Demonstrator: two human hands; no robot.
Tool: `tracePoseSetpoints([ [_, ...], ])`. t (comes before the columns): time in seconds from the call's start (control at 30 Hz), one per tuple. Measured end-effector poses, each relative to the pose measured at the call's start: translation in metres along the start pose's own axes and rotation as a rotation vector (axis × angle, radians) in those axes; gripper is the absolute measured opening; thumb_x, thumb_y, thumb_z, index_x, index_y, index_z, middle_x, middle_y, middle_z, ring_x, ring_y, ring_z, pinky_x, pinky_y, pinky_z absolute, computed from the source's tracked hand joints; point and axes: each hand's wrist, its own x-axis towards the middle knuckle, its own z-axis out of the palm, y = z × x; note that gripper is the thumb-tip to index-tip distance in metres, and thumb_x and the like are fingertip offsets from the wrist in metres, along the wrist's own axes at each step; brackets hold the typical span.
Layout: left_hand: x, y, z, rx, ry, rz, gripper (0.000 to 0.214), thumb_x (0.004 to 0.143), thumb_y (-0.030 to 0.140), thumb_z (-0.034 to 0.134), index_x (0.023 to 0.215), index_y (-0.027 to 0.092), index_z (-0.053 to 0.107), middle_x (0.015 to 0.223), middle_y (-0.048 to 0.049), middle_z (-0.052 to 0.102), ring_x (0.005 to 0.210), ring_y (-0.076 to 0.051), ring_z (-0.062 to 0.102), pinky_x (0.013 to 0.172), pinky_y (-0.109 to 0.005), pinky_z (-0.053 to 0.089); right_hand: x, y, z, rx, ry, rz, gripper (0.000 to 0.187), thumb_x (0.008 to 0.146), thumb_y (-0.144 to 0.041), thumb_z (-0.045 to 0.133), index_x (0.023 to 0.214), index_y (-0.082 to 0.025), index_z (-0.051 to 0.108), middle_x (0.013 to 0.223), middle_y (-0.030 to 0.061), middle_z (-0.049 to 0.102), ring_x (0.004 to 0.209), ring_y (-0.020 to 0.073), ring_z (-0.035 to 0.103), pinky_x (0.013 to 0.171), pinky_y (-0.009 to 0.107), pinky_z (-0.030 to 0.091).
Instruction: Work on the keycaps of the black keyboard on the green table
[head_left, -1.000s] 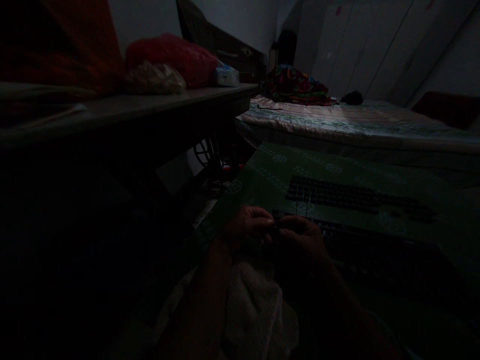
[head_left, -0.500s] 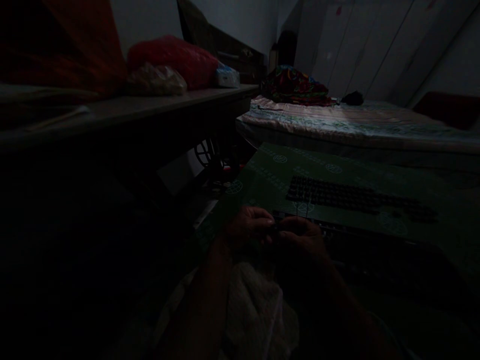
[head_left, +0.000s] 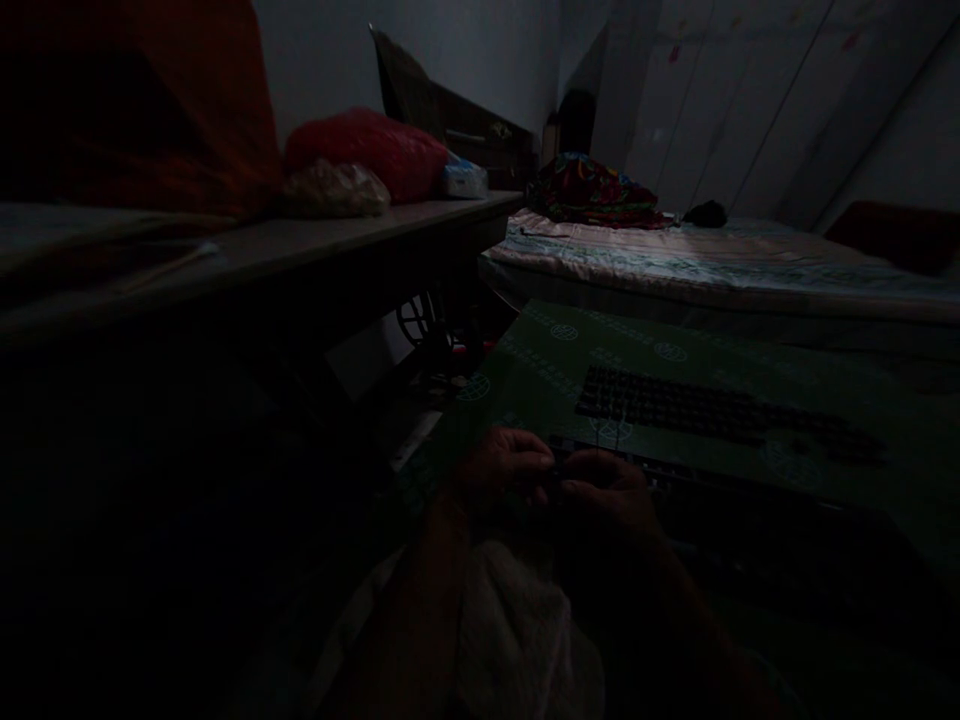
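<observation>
Fingertips of my left hand [head_left: 514, 465] pinch a small dark piece [head_left: 556, 470], too dim to name for certain. Close beside it, my right hand [head_left: 607, 485] is closed, its fingertips at the same piece. Two thin upright wires [head_left: 618, 432] rise from behind the right hand's fingers; they look like the ends of a wire keycap puller. Under and right of the hands lies a dark keyboard body [head_left: 765, 515], with pale spots near the right hand. Beyond it, black keycaps [head_left: 675, 400] are laid out in keyboard rows.
The green printed board [head_left: 540, 340] carries the keyboard parts. At left stands a long table [head_left: 300, 235] with a red bag [head_left: 367, 150], a clear bag and a small packet. A bed [head_left: 675, 255] with bundled cloth is behind. Pale cloth [head_left: 525, 630] lies below my forearms.
The whole view has shifted slightly downward and right in the picture as the head tilted up. Both hands stay together at the small dark piece.
</observation>
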Motion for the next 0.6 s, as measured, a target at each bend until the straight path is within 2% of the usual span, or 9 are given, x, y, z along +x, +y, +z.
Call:
tracePoseSetpoints([
  [0.4,0.002,-0.002,-0.001,-0.011,0.006,0.008,0.021,0.061,0.028,0.069,0.07,0.011,0.06,0.048,-0.0005,0.061,0.04,-0.012,0.057,0.041,-0.02,0.042,-0.001,0.0,0.004,-0.021,0.029,0.017,0.029,0.05,-0.019,0.079,0.075,-0.016,0.066,0.063,0.002,0.067,0.053,0.0171,0.063,0.049,0.027,0.05],
  [0.5,0.002,-0.001,-0.002,0.015,0.004,0.003,0.019,0.062,0.026,0.068,0.07,0.011,0.061,0.052,-0.0005,0.062,0.041,-0.012,0.057,0.042,-0.02,0.043,-0.002,-0.005,0.008,-0.057,0.024,-0.023,0.024,0.05,-0.019,0.078,0.07,-0.018,0.066,0.06,0.0006,0.067,0.051,0.0155,0.061,0.048,0.025,0.049],
  [0.6,0.003,-0.001,-0.005,0.045,0.001,-0.001,0.016,0.061,0.023,0.069,0.071,0.012,0.062,0.051,0.0009,0.061,0.043,-0.011,0.058,0.045,-0.02,0.044,-0.003,-0.012,0.012,-0.191,0.036,-0.096,0.015,0.054,-0.018,0.075,0.068,-0.019,0.068,0.059,0.0,0.066,0.052,0.0149,0.061,0.047,0.024,0.048],
])
